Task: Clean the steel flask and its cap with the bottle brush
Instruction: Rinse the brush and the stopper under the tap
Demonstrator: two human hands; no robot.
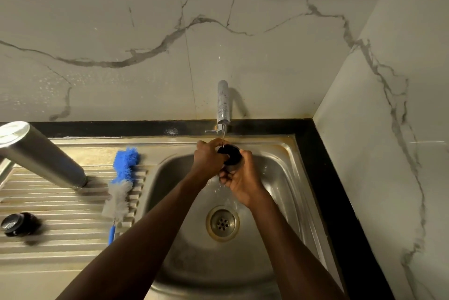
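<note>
Over the steel sink (279, 178), both my hands hold a black-lined steel cap (230, 155) under a thin stream from the tap (223, 103). My left hand (207, 160) grips its left side and my right hand (239, 178) curls round it from below and the right. The steel flask (36, 154) stands upside down on the ribbed drainboard at the far left. A bottle brush (122, 178) with blue and white bristles and a blue handle lies on the drainboard beside the basin. A second black lid piece (17, 224) sits at the drainboard's left edge.
The drain (222, 223) lies in the basin's middle, below my hands. A black counter edge (323, 178) borders the sink on the back and right. Marble-patterned walls rise behind and to the right, forming a corner.
</note>
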